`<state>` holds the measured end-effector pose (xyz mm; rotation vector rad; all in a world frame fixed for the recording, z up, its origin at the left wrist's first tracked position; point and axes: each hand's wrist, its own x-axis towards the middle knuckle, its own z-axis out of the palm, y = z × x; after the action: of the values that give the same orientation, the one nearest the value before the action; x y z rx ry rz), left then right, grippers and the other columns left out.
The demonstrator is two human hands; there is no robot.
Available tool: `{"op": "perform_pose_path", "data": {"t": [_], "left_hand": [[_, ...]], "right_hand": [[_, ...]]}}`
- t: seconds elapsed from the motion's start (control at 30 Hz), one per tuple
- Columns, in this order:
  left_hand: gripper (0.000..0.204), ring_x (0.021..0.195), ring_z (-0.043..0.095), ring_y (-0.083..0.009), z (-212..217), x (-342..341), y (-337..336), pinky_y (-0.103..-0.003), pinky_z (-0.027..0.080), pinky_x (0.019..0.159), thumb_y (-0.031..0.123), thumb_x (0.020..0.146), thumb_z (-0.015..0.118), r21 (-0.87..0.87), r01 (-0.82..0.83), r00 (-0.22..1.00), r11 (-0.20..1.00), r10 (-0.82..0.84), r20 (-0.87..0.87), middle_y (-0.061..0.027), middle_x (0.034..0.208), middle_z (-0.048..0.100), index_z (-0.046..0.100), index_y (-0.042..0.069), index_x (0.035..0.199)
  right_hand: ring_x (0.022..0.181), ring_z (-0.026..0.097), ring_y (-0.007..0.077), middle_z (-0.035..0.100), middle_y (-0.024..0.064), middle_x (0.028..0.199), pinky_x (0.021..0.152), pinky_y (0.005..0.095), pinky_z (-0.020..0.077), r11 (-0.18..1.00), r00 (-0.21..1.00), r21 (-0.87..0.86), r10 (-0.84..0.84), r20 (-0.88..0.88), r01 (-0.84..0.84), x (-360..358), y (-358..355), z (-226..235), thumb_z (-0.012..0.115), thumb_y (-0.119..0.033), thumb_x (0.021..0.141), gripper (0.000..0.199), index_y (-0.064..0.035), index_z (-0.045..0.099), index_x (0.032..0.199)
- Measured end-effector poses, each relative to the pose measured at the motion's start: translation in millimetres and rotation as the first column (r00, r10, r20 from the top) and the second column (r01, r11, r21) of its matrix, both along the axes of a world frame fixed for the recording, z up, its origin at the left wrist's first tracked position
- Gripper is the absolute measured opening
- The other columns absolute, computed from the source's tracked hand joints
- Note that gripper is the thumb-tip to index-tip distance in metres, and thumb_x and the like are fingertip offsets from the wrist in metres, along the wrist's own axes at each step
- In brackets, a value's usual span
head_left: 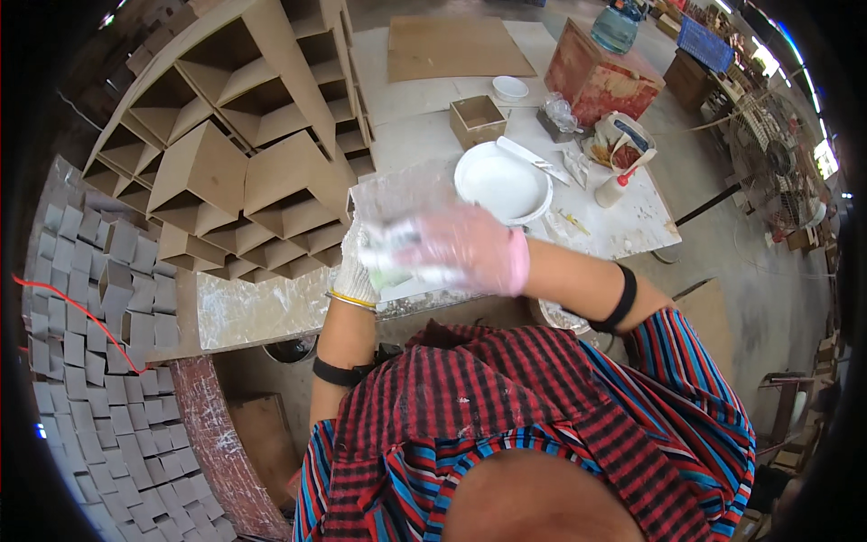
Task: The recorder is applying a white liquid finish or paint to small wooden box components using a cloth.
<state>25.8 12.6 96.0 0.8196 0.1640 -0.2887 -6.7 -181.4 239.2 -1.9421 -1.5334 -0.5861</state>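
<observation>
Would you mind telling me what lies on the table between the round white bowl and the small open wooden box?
In the head view, a flat white scraper-like tool lies between the round white bowl and the small open wooden box, its blade resting over the bowl's rim.

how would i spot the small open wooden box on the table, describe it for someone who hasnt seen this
Start at the white-smeared table and find the round white plate near its middle. Just behind the plate sits the small wooden box. It is the only square, open-topped, bare brown box there, far smaller than the red crate to its right.
</observation>
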Motion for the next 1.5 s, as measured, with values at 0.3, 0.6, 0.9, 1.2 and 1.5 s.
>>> {"op": "perform_pose_path", "data": {"t": [0.3,0.6,0.9,1.2,1.5], "left_hand": [[0.050,0.101,0.058,-0.0244,23,-4,-11,-0.037,0.050,0.085,0.042,0.094,0.043,0.040,0.021,0.998,0.999,-0.018,-0.058,-0.0130,0.117,0.055,0.047,0.003,0.125],[0.057,0.104,0.056,-0.0277,74,-27,-24,-0.040,0.048,0.089,0.049,0.093,0.041,0.182,-0.100,0.990,0.978,0.116,-0.082,-0.0151,0.120,0.055,0.048,0.002,0.125],[0.062,0.110,0.053,-0.0319,20,-2,9,-0.043,0.045,0.093,0.054,0.093,0.030,-0.325,0.340,0.940,0.882,-0.312,0.136,-0.0171,0.127,0.049,0.045,0.005,0.128],[0.056,0.111,0.052,-0.0317,49,-6,-8,-0.043,0.044,0.095,0.047,0.095,0.031,-0.285,0.147,0.989,0.947,-0.132,0.071,-0.0153,0.128,0.049,0.042,0.006,0.131],[0.050,0.112,0.052,-0.0312,45,-9,-2,-0.043,0.043,0.095,0.040,0.097,0.030,-0.252,0.096,0.995,0.963,-0.097,0.012,-0.0146,0.127,0.050,0.042,0.005,0.131]], "right_hand": [[0.103,0.057,0.0231,0.058,0.0049,0.109,0.082,0.0356,0.0500,0.992,0.998,-0.125,0.028,-0.061,-0.035,2,-4,9,0.064,-0.012,0.077,0.048,-0.0245,0.055,0.122],[0.105,0.056,0.0245,0.059,0.0072,0.115,0.092,0.0329,0.0443,0.962,0.971,0.239,-0.077,-0.227,0.132,82,1,18,0.059,-0.010,0.082,0.031,-0.0130,0.061,0.113],[0.093,0.059,0.0284,0.060,0.0077,0.112,0.078,0.0379,0.0487,1.000,0.999,-0.015,-0.017,-0.030,0.016,34,-8,-8,0.061,-0.009,0.078,0.046,-0.0215,0.055,0.122],[0.102,0.058,0.0243,0.059,0.0066,0.115,0.083,0.0370,0.0497,0.981,0.997,0.187,0.060,-0.048,-0.050,53,-24,-6,0.064,-0.007,0.077,0.052,-0.0247,0.053,0.125],[0.093,0.060,0.0262,0.060,0.0088,0.113,0.076,0.0357,0.0505,0.973,0.978,0.172,-0.128,-0.163,0.156,61,-36,-17,0.065,-0.012,0.078,0.047,-0.0222,0.055,0.123]]}}
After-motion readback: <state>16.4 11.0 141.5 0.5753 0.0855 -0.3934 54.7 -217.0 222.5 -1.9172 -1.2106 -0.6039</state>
